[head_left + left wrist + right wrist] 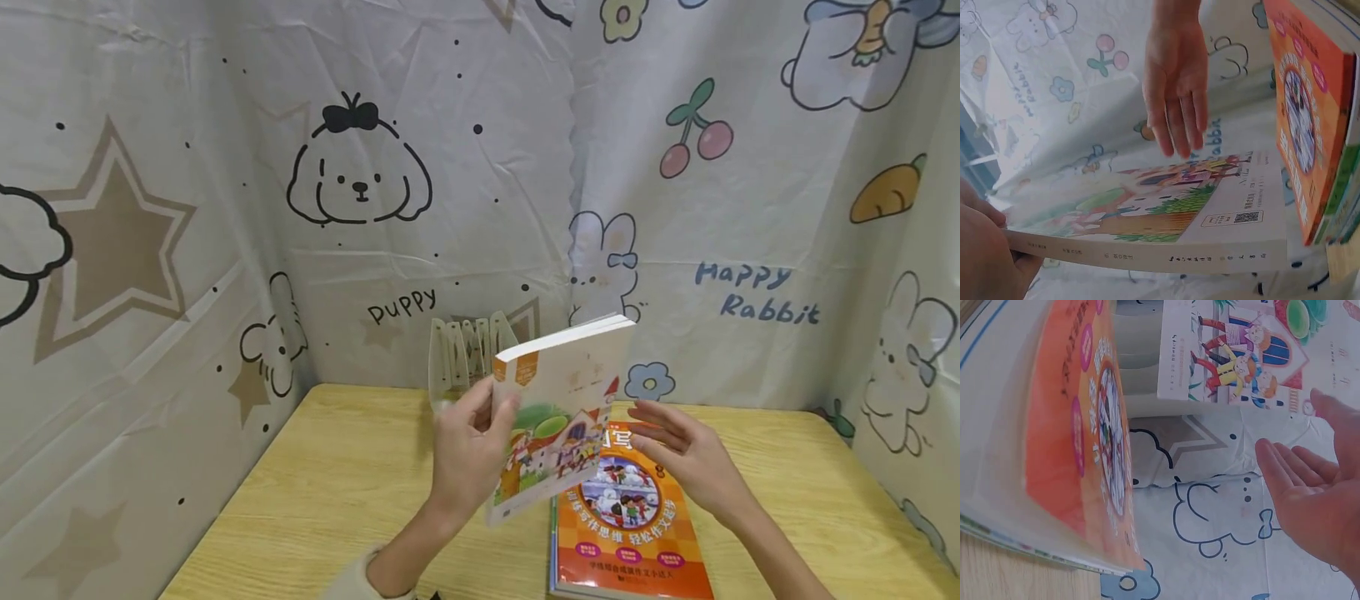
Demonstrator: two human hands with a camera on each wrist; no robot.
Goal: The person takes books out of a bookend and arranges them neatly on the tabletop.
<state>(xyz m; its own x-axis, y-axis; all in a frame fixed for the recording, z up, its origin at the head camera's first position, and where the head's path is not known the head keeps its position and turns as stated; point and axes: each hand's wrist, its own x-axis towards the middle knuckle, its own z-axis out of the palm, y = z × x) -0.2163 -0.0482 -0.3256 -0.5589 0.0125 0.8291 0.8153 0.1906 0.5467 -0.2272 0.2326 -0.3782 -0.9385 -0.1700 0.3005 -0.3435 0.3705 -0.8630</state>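
Observation:
My left hand (468,446) pinches a white paperback book (558,417) by its spine edge, thumb on the illustrated cover. The book is held up off the table and tilted, with children and a house pictured on it; its spine faces the left wrist view. My right hand (693,458) is apart from the book, on its right side, fingers extended and palm turned toward it. In the right wrist view the right thumb is close to the book's edge. Below both hands lies an orange book (633,533) with a round picture, on top of a stack.
A pale slatted rack (468,350) stands at the back of the table, partly behind the held book. The light wooden table (322,500) meets a printed cloth (360,275) at its back and sides. Other books (1350,181) lie under the orange one.

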